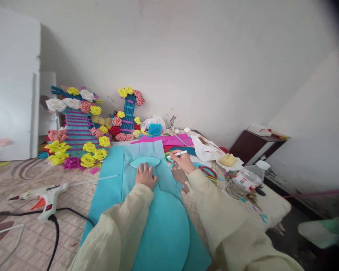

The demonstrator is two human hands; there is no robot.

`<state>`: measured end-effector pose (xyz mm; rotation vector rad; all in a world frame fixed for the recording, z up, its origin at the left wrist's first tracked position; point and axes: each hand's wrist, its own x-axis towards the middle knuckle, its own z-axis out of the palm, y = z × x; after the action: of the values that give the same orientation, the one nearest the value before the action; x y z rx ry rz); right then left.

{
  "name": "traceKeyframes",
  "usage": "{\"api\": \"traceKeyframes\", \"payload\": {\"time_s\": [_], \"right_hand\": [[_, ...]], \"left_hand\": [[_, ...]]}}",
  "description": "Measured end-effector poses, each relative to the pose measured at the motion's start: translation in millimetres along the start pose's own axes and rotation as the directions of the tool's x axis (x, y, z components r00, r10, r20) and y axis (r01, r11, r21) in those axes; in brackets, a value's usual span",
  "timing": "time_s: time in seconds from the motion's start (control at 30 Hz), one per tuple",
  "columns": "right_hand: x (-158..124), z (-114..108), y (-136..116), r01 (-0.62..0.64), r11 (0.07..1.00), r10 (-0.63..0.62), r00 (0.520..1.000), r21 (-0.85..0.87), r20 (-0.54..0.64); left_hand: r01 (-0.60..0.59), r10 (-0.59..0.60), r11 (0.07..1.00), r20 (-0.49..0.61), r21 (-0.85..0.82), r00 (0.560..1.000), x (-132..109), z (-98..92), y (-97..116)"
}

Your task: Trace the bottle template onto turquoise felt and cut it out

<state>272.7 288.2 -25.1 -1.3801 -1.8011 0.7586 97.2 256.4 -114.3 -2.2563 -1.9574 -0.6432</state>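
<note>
My left hand (146, 175) lies with fingers spread on a pale blue leaf-shaped piece (135, 162), pressing it against a turquoise sheet (128, 184). Below it, partly under my left sleeve, is a large turquoise rounded piece (169, 226) on the same sheets. Off to the right, my right hand (184, 162) is closed around a white pen (177, 154), held above the table just beyond the sheet's right edge. The pen's tip points left, toward the leaf shape, and is apart from it.
At the left lies a white glue gun (49, 203) with a black cord. Flower-covered decorations (80, 128) stand against the wall. Red-handled scissors (209, 173), a plastic bottle (244, 182) and a yellow sponge-like piece (228, 160) are at the right. Magenta paper (169, 140) lies behind.
</note>
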Motion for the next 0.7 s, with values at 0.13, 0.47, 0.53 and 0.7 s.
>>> {"api": "traceKeyframes", "payload": {"time_s": [0.13,0.47,0.53,0.7], "right_hand": [[-60,-15,-18,0.038,0.991,-0.028,0.997,0.128,-0.076],[-185,5,2,0.074,0.997,-0.075,0.994,-0.010,-0.083],[-197,11,12,0.068,0.987,-0.083,0.992,-0.148,-0.095],[-209,21,29,0.045,0.949,-0.084,0.990,-0.312,-0.115]], "left_hand": [[-0.009,0.009,1.000,0.010,-0.016,1.000,1,-6.2,0],[-0.063,0.077,0.988,0.094,-0.142,0.993,-57,-110.0,12],[-0.098,0.119,0.979,0.113,-0.177,0.986,-98,-126.3,0],[-0.234,0.202,0.960,-0.196,-0.156,0.960,-200,-123.5,-41]]}}
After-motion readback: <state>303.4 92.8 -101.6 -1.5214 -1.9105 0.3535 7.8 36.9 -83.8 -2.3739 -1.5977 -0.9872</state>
